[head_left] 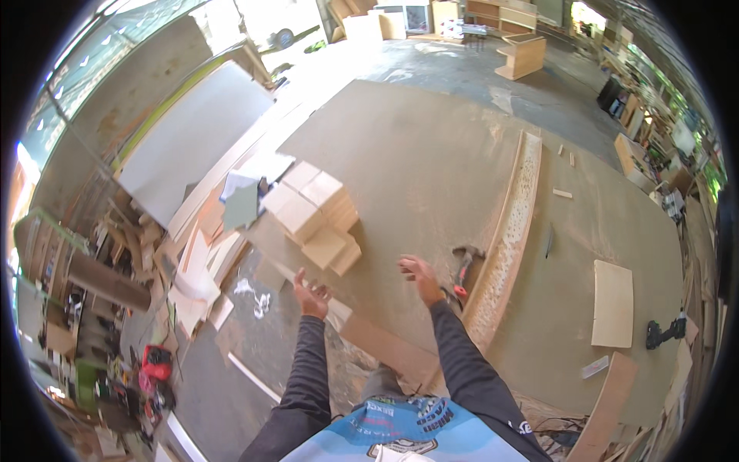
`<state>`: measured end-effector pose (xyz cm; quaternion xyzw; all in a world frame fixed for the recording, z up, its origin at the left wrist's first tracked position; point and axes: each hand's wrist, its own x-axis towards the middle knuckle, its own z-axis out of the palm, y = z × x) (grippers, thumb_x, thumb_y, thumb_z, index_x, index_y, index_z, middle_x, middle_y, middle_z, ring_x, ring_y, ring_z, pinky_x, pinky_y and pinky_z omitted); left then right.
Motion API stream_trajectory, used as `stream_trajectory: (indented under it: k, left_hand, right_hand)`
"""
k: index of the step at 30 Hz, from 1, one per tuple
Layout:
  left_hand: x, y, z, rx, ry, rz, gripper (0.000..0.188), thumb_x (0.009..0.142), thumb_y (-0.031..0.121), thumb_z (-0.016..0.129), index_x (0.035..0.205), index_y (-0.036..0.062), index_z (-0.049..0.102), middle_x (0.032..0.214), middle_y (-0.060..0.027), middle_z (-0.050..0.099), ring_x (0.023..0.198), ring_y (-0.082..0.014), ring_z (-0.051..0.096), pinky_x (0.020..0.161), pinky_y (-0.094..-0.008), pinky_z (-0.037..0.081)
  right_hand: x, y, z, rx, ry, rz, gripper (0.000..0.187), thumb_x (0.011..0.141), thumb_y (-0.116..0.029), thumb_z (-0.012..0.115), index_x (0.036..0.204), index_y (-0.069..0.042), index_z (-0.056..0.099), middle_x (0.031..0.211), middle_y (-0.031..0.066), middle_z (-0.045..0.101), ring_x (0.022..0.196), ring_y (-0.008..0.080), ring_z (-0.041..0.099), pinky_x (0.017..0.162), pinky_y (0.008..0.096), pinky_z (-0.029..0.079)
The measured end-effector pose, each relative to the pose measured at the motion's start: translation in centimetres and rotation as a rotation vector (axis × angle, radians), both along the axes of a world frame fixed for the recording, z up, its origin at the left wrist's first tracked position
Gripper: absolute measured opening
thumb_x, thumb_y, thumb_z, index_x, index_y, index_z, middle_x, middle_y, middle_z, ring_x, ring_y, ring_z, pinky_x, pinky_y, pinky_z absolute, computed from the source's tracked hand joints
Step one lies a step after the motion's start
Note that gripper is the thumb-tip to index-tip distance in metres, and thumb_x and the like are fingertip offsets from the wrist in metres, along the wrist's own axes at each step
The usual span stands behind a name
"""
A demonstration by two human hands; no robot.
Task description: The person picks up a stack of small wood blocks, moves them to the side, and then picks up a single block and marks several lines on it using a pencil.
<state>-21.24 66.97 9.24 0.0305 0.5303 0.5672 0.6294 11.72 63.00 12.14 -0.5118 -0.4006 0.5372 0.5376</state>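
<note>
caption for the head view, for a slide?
Both empty hands, left hand and right hand, reach toward stacked pale square wooden blocks; red-handled hammer beside right.

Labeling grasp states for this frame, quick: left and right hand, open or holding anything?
Left hand: open, fingers spread, holding nothing, nearest the stack of wooden blocks.
Right hand: open, empty, near the hammer.

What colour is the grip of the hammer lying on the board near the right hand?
Red and black, on the hammer beside the right hand; seen in the head view.
</note>
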Motion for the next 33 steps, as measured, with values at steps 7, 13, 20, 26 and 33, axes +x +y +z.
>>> stream_trajectory:
  k: [7, 13, 20, 26, 33]
  left_hand:
    - [4.7, 6.1, 0.0, 0.216, -0.064, -0.173, 0.057, 0.089, 0.046, 0.068, 0.136, 0.0167, 0.057, 0.126, -0.0068, 0.065, 0.118, -0.0279, 0.062, 0.101, -0.0454, 0.048]
    - [6.4, 6.1, -1.6, 0.247, 0.046, -0.125, 0.056, 0.096, 0.046, 0.058, 0.140, 0.0107, 0.054, 0.129, -0.0088, 0.064, 0.130, -0.0304, 0.057, 0.115, -0.0478, 0.043]
    - [6.7, 5.1, 3.3, 0.556, 0.475, -0.528, 0.053, 0.095, 0.037, 0.057, 0.131, -0.0017, 0.058, 0.124, -0.0120, 0.063, 0.120, -0.0283, 0.062, 0.104, -0.0421, 0.051]
    - [13.9, -2.7, 5.8, 0.495, 0.104, -0.803, 0.048, 0.090, 0.025, 0.056, 0.132, 0.0029, 0.059, 0.126, -0.0074, 0.058, 0.120, -0.0207, 0.059, 0.100, -0.0374, 0.048]
    - [30.3, -12.2, 9.1, 1.218, 0.298, -1.443, 0.121, 0.059, 0.016, 0.062, 0.166, -0.0027, 0.007, 0.173, -0.0208, 0.004, 0.159, -0.0399, -0.006, 0.129, -0.0474, -0.003]
  right_hand:
    - [-10.7, 18.1, -2.7, -0.217, -0.292, 0.439, 0.059, 0.094, -0.047, 0.057, 0.140, -0.011, 0.066, 0.142, 0.0104, 0.065, 0.134, 0.0284, 0.056, 0.116, 0.0399, 0.038]
    - [-11.0, 21.5, -9.9, 0.112, -0.527, 0.803, 0.041, 0.103, -0.038, 0.045, 0.128, -0.019, 0.072, 0.141, 0.0037, 0.066, 0.133, 0.0282, 0.057, 0.116, 0.0421, 0.040]
    - [-9.5, 12.3, -2.6, -0.161, -0.329, 0.203, 0.074, 0.085, -0.048, 0.069, 0.143, -0.003, 0.060, 0.134, 0.0249, 0.066, 0.126, 0.0334, 0.062, 0.109, 0.0407, 0.046]
    - [-1.9, -5.3, 5.6, 0.083, -0.040, -0.287, 0.103, 0.076, -0.025, 0.086, 0.162, -0.002, 0.034, 0.157, 0.0183, 0.042, 0.143, 0.0322, 0.043, 0.119, 0.0439, 0.038]
    - [10.9, -23.4, 8.0, 0.200, -0.347, -0.603, 0.120, 0.069, -0.016, 0.088, 0.167, -0.004, 0.020, 0.167, 0.0180, 0.026, 0.159, 0.0325, 0.017, 0.128, 0.0429, 0.022]
